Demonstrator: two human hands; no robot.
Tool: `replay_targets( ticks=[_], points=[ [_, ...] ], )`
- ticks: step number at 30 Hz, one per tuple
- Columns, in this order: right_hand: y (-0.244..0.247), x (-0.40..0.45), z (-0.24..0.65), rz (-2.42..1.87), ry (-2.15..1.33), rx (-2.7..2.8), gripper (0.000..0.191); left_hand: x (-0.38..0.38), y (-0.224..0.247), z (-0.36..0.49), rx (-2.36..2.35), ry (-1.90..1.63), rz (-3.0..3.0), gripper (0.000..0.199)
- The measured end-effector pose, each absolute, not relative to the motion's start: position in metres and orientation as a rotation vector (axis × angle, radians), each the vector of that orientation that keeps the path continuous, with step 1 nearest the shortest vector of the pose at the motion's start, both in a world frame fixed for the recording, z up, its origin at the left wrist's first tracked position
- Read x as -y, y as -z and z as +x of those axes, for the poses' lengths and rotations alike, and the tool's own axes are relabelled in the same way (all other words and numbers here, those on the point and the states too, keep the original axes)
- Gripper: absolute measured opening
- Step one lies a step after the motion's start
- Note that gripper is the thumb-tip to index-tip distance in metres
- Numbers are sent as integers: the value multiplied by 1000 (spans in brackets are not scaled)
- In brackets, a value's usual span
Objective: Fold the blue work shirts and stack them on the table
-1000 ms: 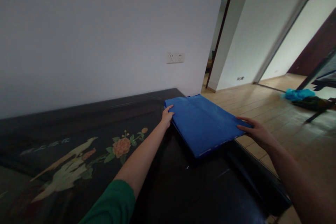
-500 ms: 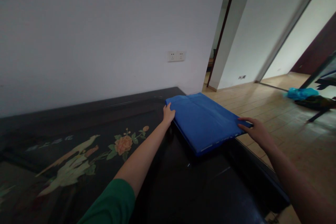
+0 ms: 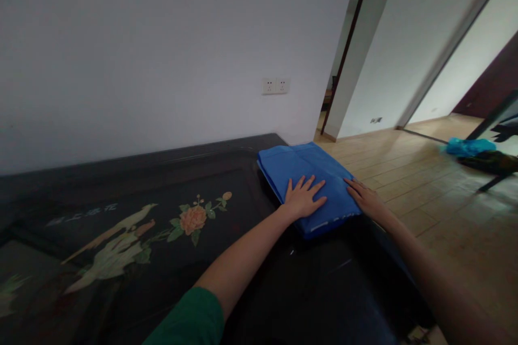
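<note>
A folded blue cloth [image 3: 324,164] lies on the corner of a glossy black tabletop [image 3: 324,291], with pale marks along its near edge. On its near left part my left hand [image 3: 302,199] rests palm down, fingers spread wide. My right hand [image 3: 366,199] lies along the cloth's right edge, with its fingers stretched out over the top; part of its underside is hidden. Neither hand is wrapped around the cloth.
A painted bird [image 3: 117,250] and flower [image 3: 193,220] decorate the tabletop on the left. Behind it stands a white wall with power sockets [image 3: 275,85]. Tiled floor [image 3: 408,172] extends to the right, where a bright blue bundle [image 3: 469,146] lies near dark furniture legs.
My left hand has moved from the cloth's left edge onto its top. The right hand has shifted left and let go of the right corner, and that side now lies folded in, narrower.
</note>
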State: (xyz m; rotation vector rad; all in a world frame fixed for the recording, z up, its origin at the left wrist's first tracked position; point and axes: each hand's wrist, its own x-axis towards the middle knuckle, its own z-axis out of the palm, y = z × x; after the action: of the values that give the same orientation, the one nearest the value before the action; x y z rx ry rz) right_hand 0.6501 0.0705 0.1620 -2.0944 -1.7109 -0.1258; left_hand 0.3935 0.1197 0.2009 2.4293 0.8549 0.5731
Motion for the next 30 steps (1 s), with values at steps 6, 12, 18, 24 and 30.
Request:
replay_targets(
  ticks=[6, 12, 18, 24, 30],
  points=[
    [-189, -57, 631, -2083, 247, 1611, 48, -116, -205, 378, -858, -778, 2421, 48],
    [-247, -22, 542, -1597, 383, 1519, 33, -95, -209, 287, -803, -1187, 2167, 27],
    [-234, -13, 406, -1276, -107, 1867, 25, -66, -192, 156, -1024, -1189, 2019, 22],
    [-192, -21, 281, -1097, -543, 1984, 21, -29, -180, 67, -1320, -1202, 1930, 25],
    [-172, -17, 187, -1253, -783, 1962, 26, 2, -172, 26, -1659, -1045, 1984, 26]
  ],
)
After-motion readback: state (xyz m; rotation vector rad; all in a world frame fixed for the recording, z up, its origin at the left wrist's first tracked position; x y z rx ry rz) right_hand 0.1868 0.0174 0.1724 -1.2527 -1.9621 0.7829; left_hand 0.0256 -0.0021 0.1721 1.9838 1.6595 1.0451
